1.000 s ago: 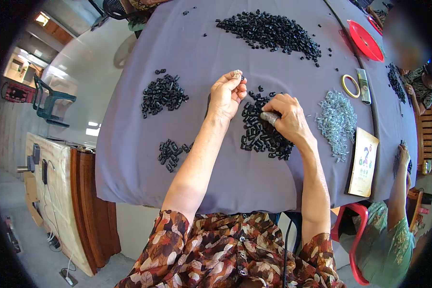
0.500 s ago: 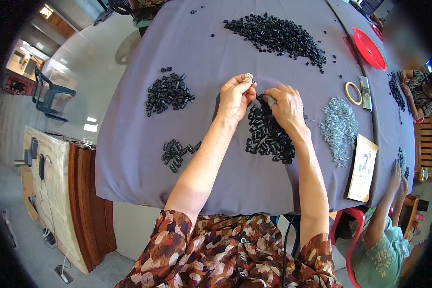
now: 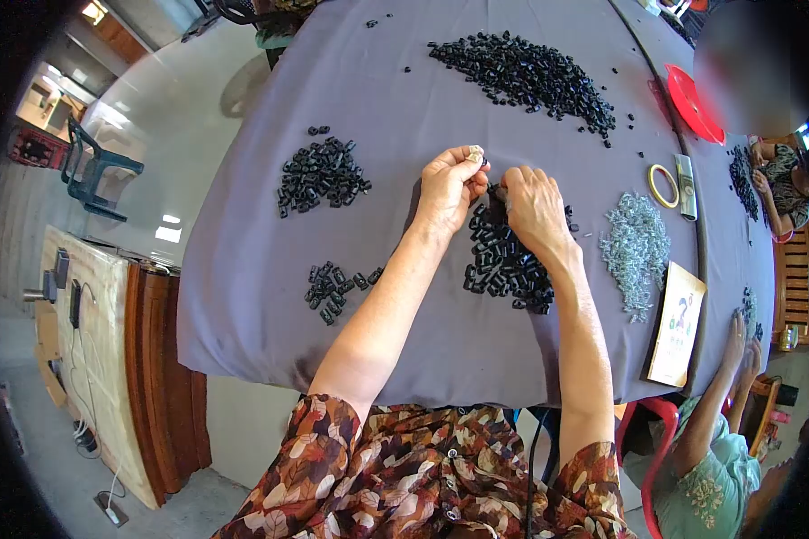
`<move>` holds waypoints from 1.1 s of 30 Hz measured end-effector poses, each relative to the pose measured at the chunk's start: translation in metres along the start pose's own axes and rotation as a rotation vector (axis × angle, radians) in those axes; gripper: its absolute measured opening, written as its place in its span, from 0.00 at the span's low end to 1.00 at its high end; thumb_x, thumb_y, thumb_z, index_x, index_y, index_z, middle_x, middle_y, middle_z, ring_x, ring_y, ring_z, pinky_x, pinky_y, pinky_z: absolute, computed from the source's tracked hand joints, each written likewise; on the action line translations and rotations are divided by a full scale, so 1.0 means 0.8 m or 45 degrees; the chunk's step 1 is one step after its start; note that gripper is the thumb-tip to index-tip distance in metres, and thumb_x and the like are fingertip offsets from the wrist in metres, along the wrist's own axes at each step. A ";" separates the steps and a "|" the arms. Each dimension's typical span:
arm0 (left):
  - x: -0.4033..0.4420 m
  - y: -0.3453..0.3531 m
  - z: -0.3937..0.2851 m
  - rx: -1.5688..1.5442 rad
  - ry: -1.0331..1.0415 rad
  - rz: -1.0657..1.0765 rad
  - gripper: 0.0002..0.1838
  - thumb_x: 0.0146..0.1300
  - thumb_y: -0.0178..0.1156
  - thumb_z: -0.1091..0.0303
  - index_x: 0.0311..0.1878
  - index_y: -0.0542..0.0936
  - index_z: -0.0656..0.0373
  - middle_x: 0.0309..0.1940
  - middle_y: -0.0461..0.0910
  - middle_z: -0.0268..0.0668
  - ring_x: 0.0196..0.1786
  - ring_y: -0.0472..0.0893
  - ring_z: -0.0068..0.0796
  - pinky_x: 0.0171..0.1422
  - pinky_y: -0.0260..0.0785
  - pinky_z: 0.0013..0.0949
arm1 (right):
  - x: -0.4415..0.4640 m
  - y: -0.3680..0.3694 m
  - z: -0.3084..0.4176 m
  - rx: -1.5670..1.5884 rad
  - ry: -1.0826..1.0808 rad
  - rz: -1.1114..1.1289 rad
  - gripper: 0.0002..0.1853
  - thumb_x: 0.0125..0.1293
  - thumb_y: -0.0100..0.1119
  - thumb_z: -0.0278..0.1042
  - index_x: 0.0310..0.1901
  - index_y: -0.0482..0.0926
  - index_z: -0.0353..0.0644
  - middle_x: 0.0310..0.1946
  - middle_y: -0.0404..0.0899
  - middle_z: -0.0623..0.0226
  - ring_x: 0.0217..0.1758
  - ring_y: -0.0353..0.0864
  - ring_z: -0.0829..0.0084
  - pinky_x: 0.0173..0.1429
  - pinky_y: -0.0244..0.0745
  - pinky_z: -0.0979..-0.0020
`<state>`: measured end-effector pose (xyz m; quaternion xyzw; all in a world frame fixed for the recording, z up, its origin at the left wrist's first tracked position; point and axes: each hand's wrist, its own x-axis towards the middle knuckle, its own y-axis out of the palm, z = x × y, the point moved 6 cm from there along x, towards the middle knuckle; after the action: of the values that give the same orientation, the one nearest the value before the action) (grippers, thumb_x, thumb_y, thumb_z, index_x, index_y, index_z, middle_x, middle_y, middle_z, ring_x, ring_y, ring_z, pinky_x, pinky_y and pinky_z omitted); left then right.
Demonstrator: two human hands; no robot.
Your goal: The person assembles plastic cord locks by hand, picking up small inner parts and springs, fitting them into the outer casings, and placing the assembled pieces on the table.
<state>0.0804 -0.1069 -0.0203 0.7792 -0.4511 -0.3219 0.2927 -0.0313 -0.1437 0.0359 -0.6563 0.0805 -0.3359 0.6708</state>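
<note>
My left hand (image 3: 447, 191) is closed in a pinch above the grey cloth, a whitish wrap (image 3: 475, 154) on one fingertip. A small black piece (image 3: 484, 163) pokes out between its thumb and fingers. Close by on the right, my right hand (image 3: 537, 208) bends its fingers down over the upper end of a pile of black, block-like pieces (image 3: 503, 265). Its fingertips are pressed together, and what they grip is hidden. Two smaller groups of similar pieces, an upper pile (image 3: 322, 175) and a lower cluster (image 3: 330, 289), lie left of my left arm.
A large heap of black pieces (image 3: 530, 76) lies at the far side. Right of my right hand are a clear-piece pile (image 3: 635, 251), a tape roll (image 3: 662, 186), a booklet (image 3: 677, 325) and a red plate (image 3: 694, 106). Other people's hands (image 3: 735, 346) are at the right edge.
My right hand has turned slightly and its fingers have drawn closer to my left hand. The left hand keeps its pinch. The whole view has shifted a little.
</note>
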 end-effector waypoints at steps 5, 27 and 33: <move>0.000 0.001 0.000 0.073 0.018 0.073 0.03 0.60 0.57 0.74 0.38 0.76 0.60 0.30 0.78 0.36 0.27 0.76 0.18 0.30 0.70 0.20 | -0.017 -0.023 -0.005 0.353 0.086 -0.196 0.12 0.46 0.49 0.17 0.36 0.70 0.37 0.33 0.74 0.57 0.42 0.72 0.58 0.46 0.65 0.59; -0.025 0.048 0.018 0.283 0.053 0.343 0.03 0.61 0.57 0.73 0.38 0.75 0.61 0.25 0.76 0.30 0.22 0.72 0.13 0.26 0.64 0.16 | -0.039 -0.021 -0.031 1.383 0.639 -0.272 0.05 0.60 0.50 0.21 0.37 0.74 0.36 0.23 0.74 0.72 0.24 0.69 0.84 0.29 0.67 0.80; -0.029 0.050 0.010 0.432 0.068 0.369 0.04 0.62 0.56 0.73 0.38 0.75 0.61 0.24 0.76 0.30 0.22 0.72 0.13 0.26 0.65 0.16 | -0.039 -0.014 -0.035 1.484 0.683 -0.298 0.04 0.61 0.50 0.21 0.37 0.73 0.36 0.24 0.74 0.72 0.24 0.69 0.84 0.29 0.68 0.80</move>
<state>0.0446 -0.1045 0.0098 0.7527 -0.5980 -0.1751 0.2125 -0.0745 -0.1480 0.0326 -0.0829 -0.0223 -0.5475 0.8324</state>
